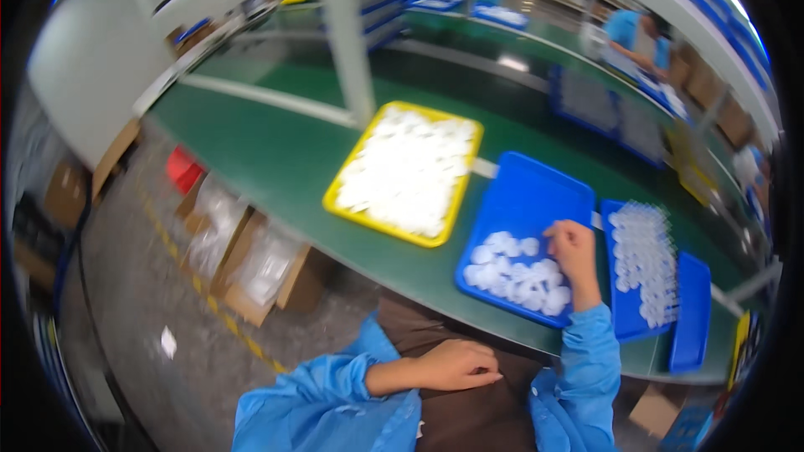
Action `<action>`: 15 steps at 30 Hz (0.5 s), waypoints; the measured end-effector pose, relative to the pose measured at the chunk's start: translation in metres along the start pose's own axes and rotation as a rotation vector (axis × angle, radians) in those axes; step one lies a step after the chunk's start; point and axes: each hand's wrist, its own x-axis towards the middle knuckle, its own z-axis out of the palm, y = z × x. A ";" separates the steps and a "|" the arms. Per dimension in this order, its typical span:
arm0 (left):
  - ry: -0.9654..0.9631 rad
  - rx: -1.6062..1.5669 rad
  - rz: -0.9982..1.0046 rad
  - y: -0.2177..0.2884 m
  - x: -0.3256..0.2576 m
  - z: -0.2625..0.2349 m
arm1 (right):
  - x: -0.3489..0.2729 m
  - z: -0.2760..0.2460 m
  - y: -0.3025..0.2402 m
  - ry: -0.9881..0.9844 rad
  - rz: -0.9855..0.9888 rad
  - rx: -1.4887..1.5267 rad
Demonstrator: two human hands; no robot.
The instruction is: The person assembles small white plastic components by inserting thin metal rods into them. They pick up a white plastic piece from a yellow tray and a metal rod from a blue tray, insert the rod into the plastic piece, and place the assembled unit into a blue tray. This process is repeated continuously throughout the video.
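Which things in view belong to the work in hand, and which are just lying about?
Work in hand, judging by the right hand:
blue tray beneath it
white pieces in that tray
probably the yellow tray of white pieces

Seemingly lying about:
open cardboard box holding clear plastic
white scrap on the floor

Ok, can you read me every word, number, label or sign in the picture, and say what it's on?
None: I can't read any words, numbers or signs here.
Yellow tray and the blue tray by the right hand: no writing shows.
Cardboard boxes beside the table: too blurred to tell if anything is printed.
People's work across the table: too small and blurred to read.
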 end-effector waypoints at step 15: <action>0.041 -0.081 -0.043 -0.006 -0.029 0.000 | 0.012 -0.006 0.015 -0.007 -0.073 -0.042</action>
